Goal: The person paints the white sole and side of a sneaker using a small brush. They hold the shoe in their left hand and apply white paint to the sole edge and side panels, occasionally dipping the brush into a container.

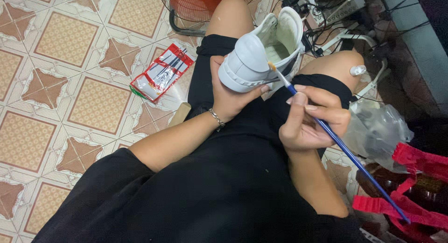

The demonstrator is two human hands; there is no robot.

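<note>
My left hand (229,96) grips a white sneaker (261,51) from below, by the heel end, and holds it up over my lap with its opening facing away. My right hand (311,117) pinches a long blue-handled paintbrush (345,149). The brush's light tip rests on the sneaker's side near the sole. A thin bracelet sits on my left wrist. I am seated in black clothes, knees bare.
A red and clear packet of brushes (161,74) lies on the patterned tile floor (65,84) to the left. A fan with a red centre (196,7) stands ahead. Cables and a power strip (336,12) lie at upper right. A crumpled clear plastic bag (378,131) and red straps (415,187) sit by my right side.
</note>
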